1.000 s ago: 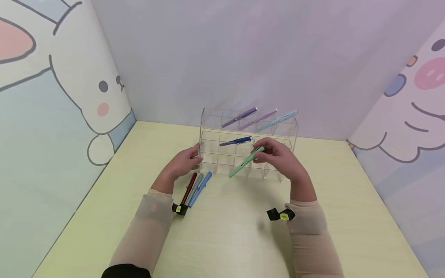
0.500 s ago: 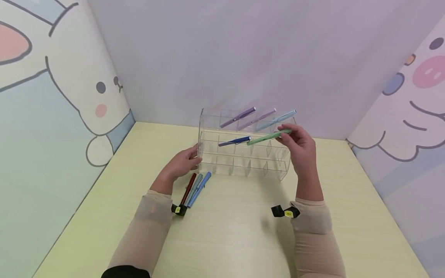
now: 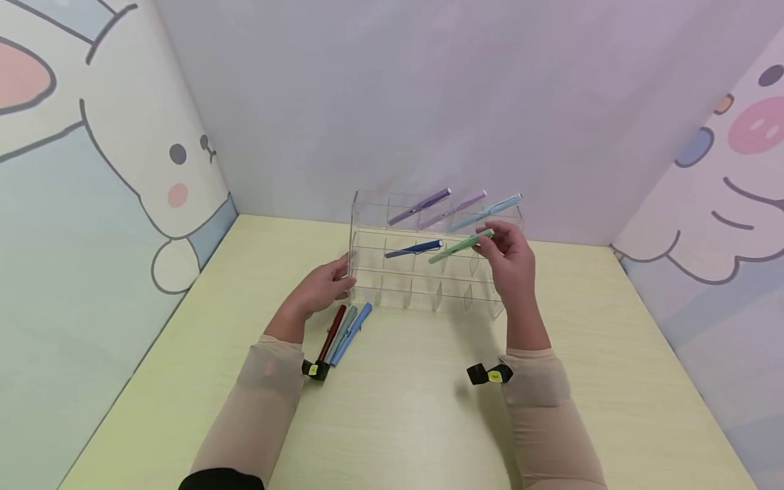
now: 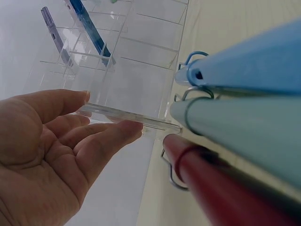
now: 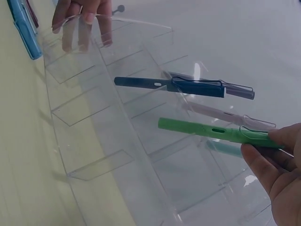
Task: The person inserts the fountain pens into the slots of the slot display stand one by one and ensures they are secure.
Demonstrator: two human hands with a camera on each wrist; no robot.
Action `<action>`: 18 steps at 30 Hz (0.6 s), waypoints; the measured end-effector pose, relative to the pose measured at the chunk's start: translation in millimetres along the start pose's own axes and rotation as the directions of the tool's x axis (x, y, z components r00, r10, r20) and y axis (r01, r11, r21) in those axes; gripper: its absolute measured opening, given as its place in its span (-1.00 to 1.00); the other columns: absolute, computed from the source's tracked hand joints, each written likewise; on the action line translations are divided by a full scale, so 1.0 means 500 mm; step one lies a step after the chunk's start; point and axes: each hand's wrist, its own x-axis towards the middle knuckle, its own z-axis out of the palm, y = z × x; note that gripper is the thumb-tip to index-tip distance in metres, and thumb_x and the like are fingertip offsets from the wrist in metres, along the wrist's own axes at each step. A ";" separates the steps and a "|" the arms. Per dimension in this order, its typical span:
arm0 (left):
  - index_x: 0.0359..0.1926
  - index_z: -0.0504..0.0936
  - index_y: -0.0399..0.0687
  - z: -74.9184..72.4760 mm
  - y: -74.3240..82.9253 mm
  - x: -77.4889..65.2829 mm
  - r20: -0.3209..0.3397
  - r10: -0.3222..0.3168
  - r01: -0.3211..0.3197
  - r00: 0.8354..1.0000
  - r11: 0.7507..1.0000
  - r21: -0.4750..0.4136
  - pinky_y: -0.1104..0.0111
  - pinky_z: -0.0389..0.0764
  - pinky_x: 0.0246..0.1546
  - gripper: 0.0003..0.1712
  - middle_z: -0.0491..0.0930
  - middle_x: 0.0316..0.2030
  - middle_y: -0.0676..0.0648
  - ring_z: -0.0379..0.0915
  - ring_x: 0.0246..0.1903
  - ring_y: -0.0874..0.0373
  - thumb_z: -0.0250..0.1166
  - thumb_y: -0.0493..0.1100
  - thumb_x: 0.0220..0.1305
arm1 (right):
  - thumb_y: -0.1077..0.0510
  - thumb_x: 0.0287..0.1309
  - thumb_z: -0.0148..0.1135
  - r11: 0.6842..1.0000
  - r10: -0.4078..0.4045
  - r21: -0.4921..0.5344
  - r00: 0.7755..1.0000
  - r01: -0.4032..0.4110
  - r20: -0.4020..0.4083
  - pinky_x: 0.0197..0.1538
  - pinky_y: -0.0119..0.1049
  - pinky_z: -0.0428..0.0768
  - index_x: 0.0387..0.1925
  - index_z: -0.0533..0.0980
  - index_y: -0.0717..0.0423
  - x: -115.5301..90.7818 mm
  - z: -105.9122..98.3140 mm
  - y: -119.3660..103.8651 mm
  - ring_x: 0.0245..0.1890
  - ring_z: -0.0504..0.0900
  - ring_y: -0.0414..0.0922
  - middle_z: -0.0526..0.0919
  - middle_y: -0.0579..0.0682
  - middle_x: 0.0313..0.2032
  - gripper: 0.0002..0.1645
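My right hand pinches a green pen near its clip end, between thumb and fingers. The pen slants over the middle tier of a clear acrylic pen rack, just right of a dark blue pen lying there. With thumb and fingers on both faces of the rack's left side panel, my left hand grips it. On the top tier rest a purple pen, a lilac pen and a light blue pen. The right wrist view shows the green pen's lower end above the tier.
Beside my left wrist, a dark red pen, a grey-green pen and a blue pen lie side by side on the pale table. Behind the rack rises a lilac backdrop; printed panels flank the table.
My right hand has lifted the green pen from in front of the lower tier to the middle tier, swinging right, then slightly back left. My left hand stays on the rack.
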 end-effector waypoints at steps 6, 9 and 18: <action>0.57 -0.17 0.25 -0.001 0.005 -0.004 -0.005 -0.017 0.017 1.000 1.000 0.002 0.01 0.40 0.30 -0.21 0.02 0.52 -0.14 0.30 0.35 -0.08 0.06 -0.07 0.51 | 0.23 0.30 0.25 0.996 0.072 -0.058 0.997 -0.070 0.038 -0.03 -0.34 0.69 0.08 0.51 0.19 -0.002 0.015 0.016 -0.17 0.64 -0.18 0.63 0.19 -0.04 -0.67; 0.57 -0.17 0.26 -0.001 0.006 -0.006 -0.004 -0.012 0.012 1.000 1.000 0.004 0.01 0.41 0.29 -0.21 0.02 0.53 -0.11 0.28 0.36 -0.06 0.06 -0.06 0.51 | 0.23 0.30 0.24 0.993 0.100 -0.074 0.994 -0.097 0.047 -0.03 -0.35 0.69 0.10 0.50 0.26 -0.002 0.017 0.019 -0.16 0.64 -0.20 0.63 0.21 -0.02 -0.63; 0.56 -0.15 0.29 -0.001 0.001 -0.002 0.004 0.003 -0.003 1.000 1.000 -0.006 0.06 0.44 0.28 -0.22 0.00 0.53 -0.03 0.22 0.40 -0.03 0.06 -0.06 0.51 | 0.17 0.34 0.21 0.982 0.148 -0.133 0.986 -0.137 0.073 -0.01 -0.40 0.66 0.13 0.47 0.36 -0.002 0.013 0.016 -0.15 0.66 -0.23 0.61 0.23 0.01 -0.57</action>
